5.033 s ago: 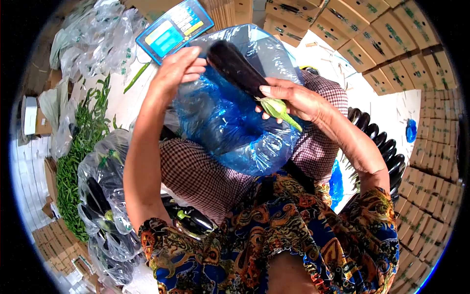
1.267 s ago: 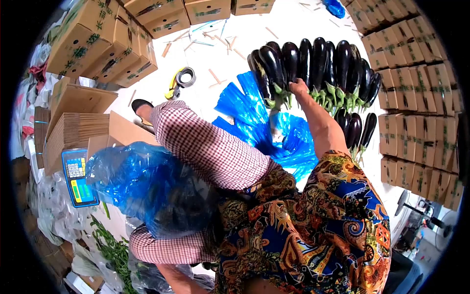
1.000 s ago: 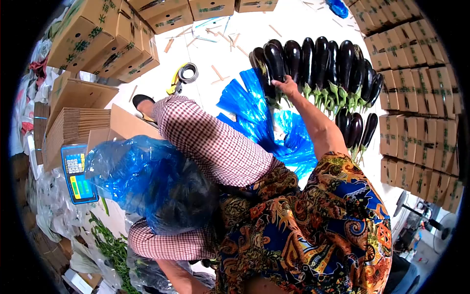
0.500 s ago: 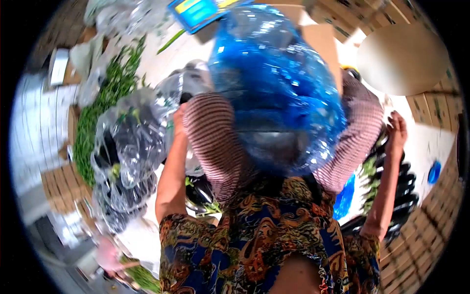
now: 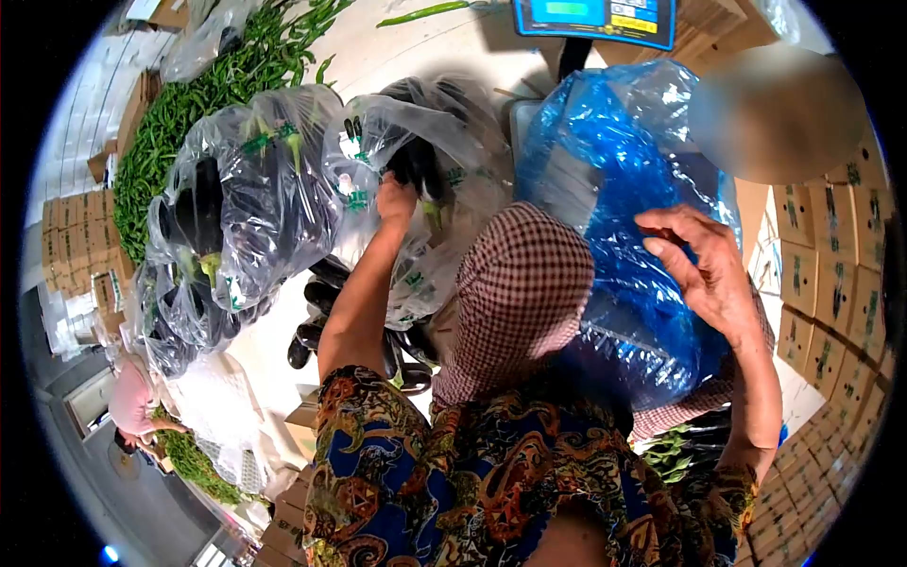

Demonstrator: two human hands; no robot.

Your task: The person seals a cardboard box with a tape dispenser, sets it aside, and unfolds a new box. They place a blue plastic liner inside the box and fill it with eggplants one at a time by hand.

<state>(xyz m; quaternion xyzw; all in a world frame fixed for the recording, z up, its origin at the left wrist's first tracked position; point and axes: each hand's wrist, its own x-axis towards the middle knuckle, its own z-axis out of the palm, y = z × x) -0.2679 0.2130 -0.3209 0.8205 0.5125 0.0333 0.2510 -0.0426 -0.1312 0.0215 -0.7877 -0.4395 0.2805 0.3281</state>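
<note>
My left hand (image 5: 396, 200) is closed on a dark eggplant (image 5: 416, 166) at the mouth of a clear plastic bag (image 5: 468, 123); its fingertips are partly hidden. More eggplants show through that bag. My right hand (image 5: 701, 269) hangs over a large blue plastic bag (image 5: 628, 180), fingers curved and apart, holding nothing. The blue bag lies crumpled beside my checkered knee (image 5: 524, 283), its lower part across my lap. To the left, another clear bag (image 5: 298, 227) is filled with eggplants. Loose eggplants (image 5: 326, 293) lie on the floor below my left forearm.
A scale with a blue display (image 5: 593, 21) stands ahead. Green peppers (image 5: 189, 170) are heaped at the left. Stacked cardboard boxes (image 5: 831, 283) line the right side, with more boxes (image 5: 80, 236) at far left. A person in pink (image 5: 130, 402) bends at the lower left; another person's blurred head is upper right.
My right hand has moved from beside the eggplant row at the right to above the blue bag. The blue bag has sunk lower and flatter. My view has shifted, showing more of the scale.
</note>
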